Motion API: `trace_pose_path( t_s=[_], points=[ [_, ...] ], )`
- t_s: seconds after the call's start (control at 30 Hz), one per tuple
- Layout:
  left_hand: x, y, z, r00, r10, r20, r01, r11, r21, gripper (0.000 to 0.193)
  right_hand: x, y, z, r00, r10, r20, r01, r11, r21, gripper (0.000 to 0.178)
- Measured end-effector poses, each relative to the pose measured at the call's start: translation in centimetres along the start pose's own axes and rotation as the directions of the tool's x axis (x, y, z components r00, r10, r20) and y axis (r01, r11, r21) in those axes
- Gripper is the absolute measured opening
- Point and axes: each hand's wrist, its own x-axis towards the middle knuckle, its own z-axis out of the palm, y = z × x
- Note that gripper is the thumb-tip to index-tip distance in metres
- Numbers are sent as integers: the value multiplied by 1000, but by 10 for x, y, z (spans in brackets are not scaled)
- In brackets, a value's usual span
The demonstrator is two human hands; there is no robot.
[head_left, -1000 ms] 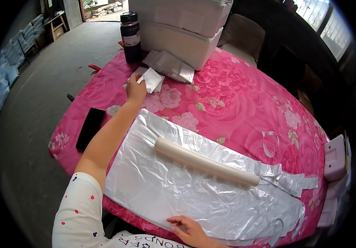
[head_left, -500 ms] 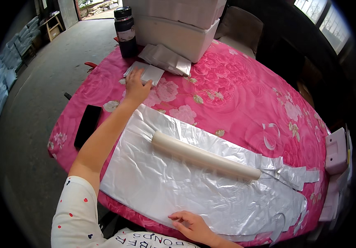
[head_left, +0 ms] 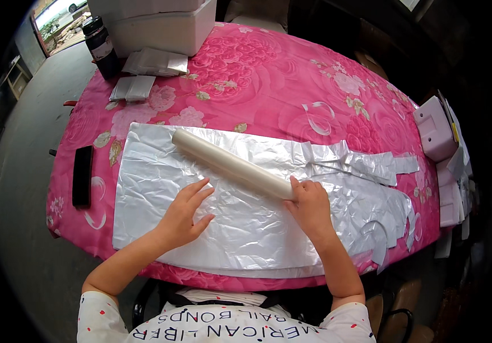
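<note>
— On the pink floral cloth (head_left: pixel 280 86), what items?
— Silvery plastic sheets (head_left: pixel 246 246), laid flat. One pale roll (head_left: pixel 229 162), lying aslant on top of them. One black phone (head_left: pixel 82 177), to their left.
— Hands?
— Right hand (head_left: pixel 309 208): thumb and fingers pinching the roll's right end. Left hand (head_left: pixel 184 214): fingers spread, near the roll; contact with the sheets, cannot tell.
</note>
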Motion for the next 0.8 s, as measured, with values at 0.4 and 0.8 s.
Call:
trace_pose_path(
  t_s=[0.4, 0.8],
  points=[
    [24, 79, 112, 992, 107, 62, -113, 989, 97, 75, -97, 46, 16, 980, -167, 111, 161, 985, 63, 53],
    [34, 109, 130, 990, 95, 107, -111, 981, 156, 62, -152, 274, -19, 834, 427, -348, -480, 874, -79, 38]
  ],
)
